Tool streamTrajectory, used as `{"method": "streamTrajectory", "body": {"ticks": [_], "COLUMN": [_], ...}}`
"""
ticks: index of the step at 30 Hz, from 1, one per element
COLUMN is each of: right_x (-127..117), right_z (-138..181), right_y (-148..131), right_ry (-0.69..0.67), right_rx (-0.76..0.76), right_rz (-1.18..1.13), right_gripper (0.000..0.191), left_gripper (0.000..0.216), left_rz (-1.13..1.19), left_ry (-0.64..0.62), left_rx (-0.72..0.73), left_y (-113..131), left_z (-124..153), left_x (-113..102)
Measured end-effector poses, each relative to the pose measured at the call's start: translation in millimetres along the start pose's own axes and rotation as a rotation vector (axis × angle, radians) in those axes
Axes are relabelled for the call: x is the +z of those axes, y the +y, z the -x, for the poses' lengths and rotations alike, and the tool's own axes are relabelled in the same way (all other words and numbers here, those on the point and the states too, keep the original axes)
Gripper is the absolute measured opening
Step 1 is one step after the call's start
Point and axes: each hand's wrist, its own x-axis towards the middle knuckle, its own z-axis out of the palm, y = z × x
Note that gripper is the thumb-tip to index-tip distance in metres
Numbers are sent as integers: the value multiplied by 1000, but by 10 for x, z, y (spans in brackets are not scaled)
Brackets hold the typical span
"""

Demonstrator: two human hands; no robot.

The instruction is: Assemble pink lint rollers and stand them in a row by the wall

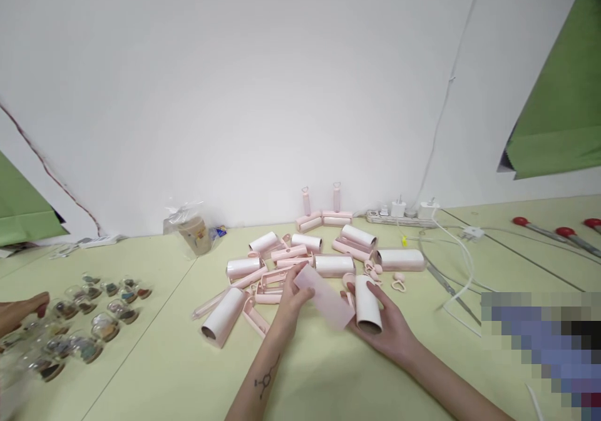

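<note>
My left hand [295, 293] pinches a flat, translucent pale-pink piece [325, 297], perhaps a plastic cover, by its upper left end. Its lower right end reaches close to my right hand [392, 330], and I cannot tell whether they touch. Fingers of that right hand are wrapped round a white lint roller refill [367, 302], whose hollow core faces me. Behind both hands lie pink lint roller casings [288, 252] and more white rolls [334, 264]. Small pink ring-shaped handles [399, 281] rest to the right of the pile.
A bagged paper cup [195, 233] stands near the wall. Small glass domes [106, 326] cover the left table, where another person's hand [23, 311] reaches in. Chargers sit on a power strip [399, 219] at the back right; white cables [462, 264] and red-knobbed tools [563, 232] lie further right.
</note>
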Motion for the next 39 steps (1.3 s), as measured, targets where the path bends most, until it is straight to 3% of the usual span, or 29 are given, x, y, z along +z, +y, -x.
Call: {"method": "streamTrajectory", "body": {"ticks": [6, 11, 16, 20, 25, 28, 31, 33, 36, 39], "right_x": [64, 174, 235, 250, 228, 166, 111, 110, 149, 176], "right_z": [60, 222, 340, 344, 360, 379, 375, 366, 369, 403], "right_y": [-155, -270, -157, 1, 214, 279, 244, 189, 142, 173], "right_ry": [26, -19, -123, -123, 39, -37, -177, -142, -23, -100], "right_rx": [-180, -408, -417, -370, -546, -572, -528, -628, -821, -750], "right_rz": [154, 357, 609, 781, 1160, 1377, 1343, 1313, 1328, 1313], "right_gripper": [24, 17, 32, 39, 47, 44, 45, 39, 30, 30], "left_gripper": [59, 50, 53, 62, 55, 53, 48, 46, 42, 48], "left_rz": [-413, -637, -766, -879, -502, -281, -52, 38, 38, -36], "left_ry": [17, -82, -209, -219, -255, -264, -108, -38, -111, -221], "left_rx": [108, 87, 43, 40, 103, 9, -55, -87, -249, -415], "left_y": [-92, -84, 11, 62, 47, 2, -26, -34, -56, -82], "left_z": [-56, 26, 123, 151, 242, 351, 427, 443, 442, 443], "left_x": [-10, -9, 9, 59, 228, 340, 399, 409, 416, 433]}}
